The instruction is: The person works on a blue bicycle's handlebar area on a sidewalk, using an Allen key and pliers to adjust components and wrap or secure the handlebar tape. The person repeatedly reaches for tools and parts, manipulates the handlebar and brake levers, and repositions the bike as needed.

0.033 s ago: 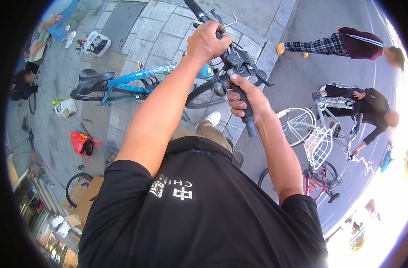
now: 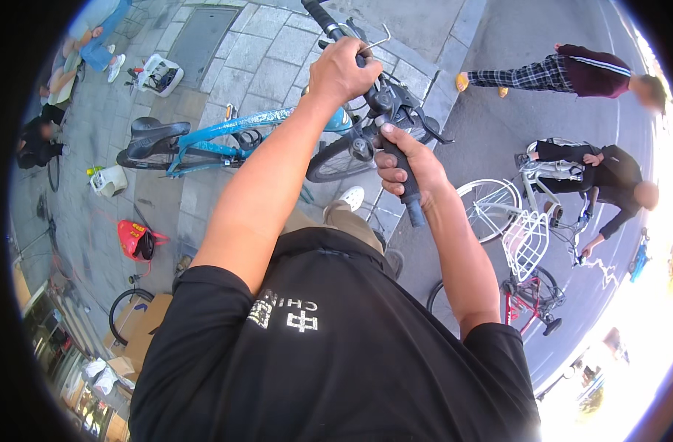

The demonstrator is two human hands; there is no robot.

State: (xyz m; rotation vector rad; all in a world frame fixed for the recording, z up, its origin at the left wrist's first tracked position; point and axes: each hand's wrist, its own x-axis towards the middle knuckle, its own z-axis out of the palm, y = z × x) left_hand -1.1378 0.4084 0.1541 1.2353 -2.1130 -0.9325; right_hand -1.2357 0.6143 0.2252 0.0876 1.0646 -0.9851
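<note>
I stand at a blue bicycle (image 2: pixel 226 129) with a black saddle (image 2: pixel 156 132), parked on grey paving. My left hand (image 2: pixel 344 70) is closed over the upper part of its handlebar (image 2: pixel 384 103), near the brake lever. My right hand (image 2: pixel 406 166) is wrapped around the black rubber grip (image 2: pixel 412 210) at the handlebar's lower end. The front wheel (image 2: pixel 333 162) shows just beneath both hands. My black shirt fills the lower part of the view.
A white bicycle with a basket (image 2: pixel 528 243) stands on the road to the right, with a person in black (image 2: pixel 609 173) bent over it. Another person in plaid trousers (image 2: pixel 572 70) walks beyond. A red bag (image 2: pixel 134 239), a white container (image 2: pixel 108 180) and cardboard boxes (image 2: pixel 141 317) lie left.
</note>
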